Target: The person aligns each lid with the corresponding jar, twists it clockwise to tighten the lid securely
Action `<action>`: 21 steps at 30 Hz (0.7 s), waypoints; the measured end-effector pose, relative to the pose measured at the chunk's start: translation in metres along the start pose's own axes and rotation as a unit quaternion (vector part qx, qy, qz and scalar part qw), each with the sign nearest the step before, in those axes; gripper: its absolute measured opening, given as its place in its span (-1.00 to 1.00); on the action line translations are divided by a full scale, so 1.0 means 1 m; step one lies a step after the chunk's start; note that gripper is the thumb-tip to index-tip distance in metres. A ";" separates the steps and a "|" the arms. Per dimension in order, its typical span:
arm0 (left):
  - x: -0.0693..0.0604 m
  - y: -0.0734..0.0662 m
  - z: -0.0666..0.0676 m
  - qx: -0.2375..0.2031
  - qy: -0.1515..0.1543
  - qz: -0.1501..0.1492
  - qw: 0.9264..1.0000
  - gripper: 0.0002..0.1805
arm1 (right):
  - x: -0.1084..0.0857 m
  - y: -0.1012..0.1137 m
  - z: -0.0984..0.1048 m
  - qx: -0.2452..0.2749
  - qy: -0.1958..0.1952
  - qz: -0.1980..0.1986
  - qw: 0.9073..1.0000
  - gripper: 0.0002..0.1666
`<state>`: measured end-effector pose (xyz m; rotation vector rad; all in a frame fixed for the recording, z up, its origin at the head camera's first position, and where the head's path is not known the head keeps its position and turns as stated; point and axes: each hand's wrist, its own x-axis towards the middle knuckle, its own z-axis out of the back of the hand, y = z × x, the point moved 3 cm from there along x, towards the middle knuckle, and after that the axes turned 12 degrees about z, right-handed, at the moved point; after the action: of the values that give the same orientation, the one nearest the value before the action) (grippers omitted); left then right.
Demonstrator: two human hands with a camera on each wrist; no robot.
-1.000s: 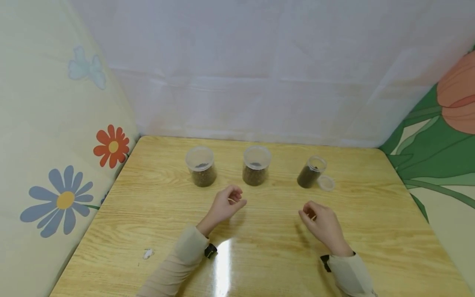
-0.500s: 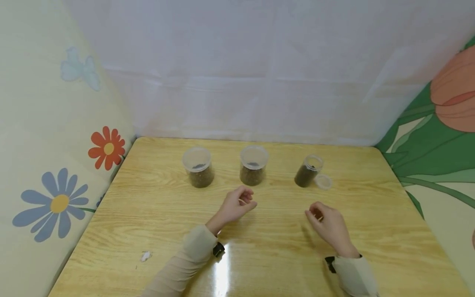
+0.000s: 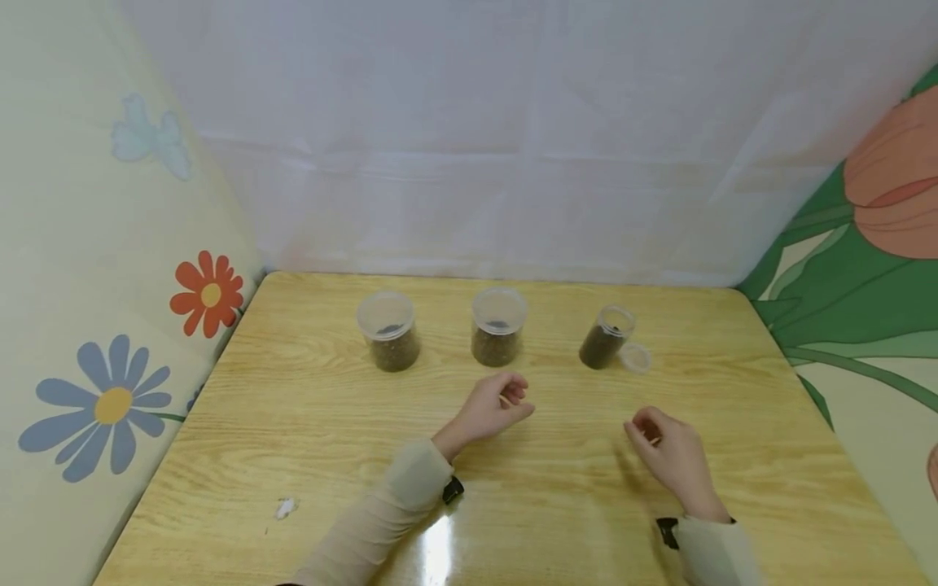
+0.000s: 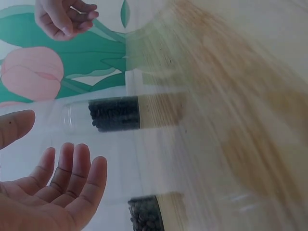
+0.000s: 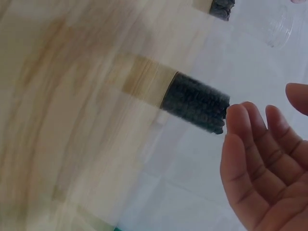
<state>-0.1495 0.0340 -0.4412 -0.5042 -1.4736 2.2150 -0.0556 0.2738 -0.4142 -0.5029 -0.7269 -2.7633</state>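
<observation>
Three clear jars partly filled with dark contents stand in a row on the table: a wide left jar (image 3: 394,350), a wide middle jar (image 3: 495,343) and a narrower right jar (image 3: 601,346). A round clear lid (image 3: 635,358) lies beside the narrow jar. My left hand (image 3: 487,408), loosely bent and empty, hovers in front of the middle jar. Farther right, my right hand (image 3: 674,456) hangs in front of the lid, fingers loosely curved around nothing. Both wrist views show bent fingers apart from the thumb, on the left hand (image 4: 62,187) and right hand (image 5: 264,168).
The wooden table (image 3: 293,423) has a small white patch (image 3: 286,508) at its left front. A pale cloth (image 3: 476,146) hangs behind it, and flower-patterned panels stand at the left and right sides.
Both hands have moved to the right, the left one more. The jars and lid shift slightly in view as the head camera turns; their arrangement is the same.
</observation>
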 end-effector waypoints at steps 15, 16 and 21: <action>0.014 -0.013 -0.030 0.058 0.049 -0.028 0.997 -0.66 | -0.016 -0.017 0.009 -0.012 0.022 -0.067 0.997 -0.85; 0.014 -0.013 -0.031 0.065 0.051 -0.031 0.996 -0.66 | -0.016 -0.017 0.009 -0.013 0.022 -0.067 0.997 -0.84; 0.019 -0.016 -0.036 0.089 0.055 -0.041 0.994 -0.67 | -0.018 -0.020 0.009 -0.008 0.022 -0.071 0.997 -0.83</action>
<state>-0.1442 0.0773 -0.4406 -0.4891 -1.2075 2.1918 -0.0435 0.2973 -0.4224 -0.4054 -0.7587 -2.9038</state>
